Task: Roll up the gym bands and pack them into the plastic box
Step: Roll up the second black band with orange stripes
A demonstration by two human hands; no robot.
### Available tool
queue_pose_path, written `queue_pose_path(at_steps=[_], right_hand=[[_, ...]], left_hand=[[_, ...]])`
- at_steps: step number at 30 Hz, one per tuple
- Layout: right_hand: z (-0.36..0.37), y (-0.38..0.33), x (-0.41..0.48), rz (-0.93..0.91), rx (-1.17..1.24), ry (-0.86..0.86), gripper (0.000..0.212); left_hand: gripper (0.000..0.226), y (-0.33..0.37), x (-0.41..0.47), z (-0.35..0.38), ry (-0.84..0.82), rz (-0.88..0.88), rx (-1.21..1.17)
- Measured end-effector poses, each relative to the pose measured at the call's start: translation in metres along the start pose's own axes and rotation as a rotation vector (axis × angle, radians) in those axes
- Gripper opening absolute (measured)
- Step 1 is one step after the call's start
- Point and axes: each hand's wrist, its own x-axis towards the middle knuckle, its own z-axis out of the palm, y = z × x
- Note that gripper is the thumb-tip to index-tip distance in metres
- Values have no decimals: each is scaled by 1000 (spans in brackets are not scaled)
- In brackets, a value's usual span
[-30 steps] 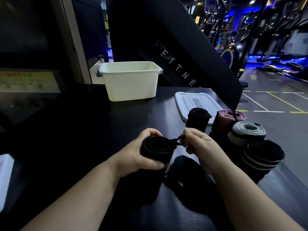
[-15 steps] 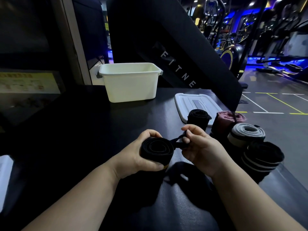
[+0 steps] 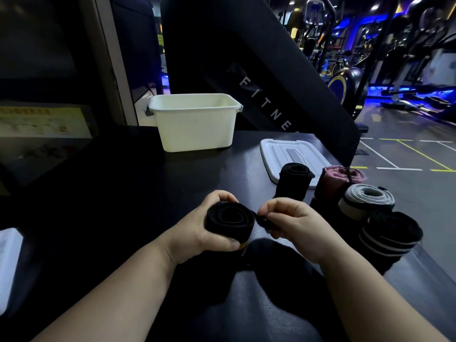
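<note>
Head: rolled band [image 3: 229, 219] in L hand [image 3: 197, 233]

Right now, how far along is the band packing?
Done: black roll, pink roll, grey roll and striped roll stand by the lid. In hand: left grip holds a fifth band, right grip pinches its loose end. Left: no band shows in the white box; all need packing.
</note>
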Motion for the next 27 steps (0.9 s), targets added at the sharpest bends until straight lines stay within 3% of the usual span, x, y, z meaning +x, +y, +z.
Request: queue_pose_path(at_steps=[6,9,12,16,19,21,24,27], right_hand=[[0,2,-3,-65,-142,-57,8],[-5,9,-1,-185,-423,-13,19],[-4,14,2,-380,-519,91,23],[-6,14,4,-381,-479,150,10],[-5,11,3,-390,-338,104,30],[-2,9,3,-350,-167,70,32],[2,8,3,-305,-11,59,26],[2,7,3,-334,-31,92,15]], left_hand=[[76,-2,0,-1,6,-7,-13],[76,-2,1,-1,-4,-7,-31],[76,-3,1,-2,-5,-9,-46],[76,-4,0,-3,2,-10,-50],[76,-4,1,-2,24,-8,-50],[74,-4,2,-2,41,-3,-36],[72,-5,4,0,56,2,-9],[72,-5,5,2,47,-7,-10]])
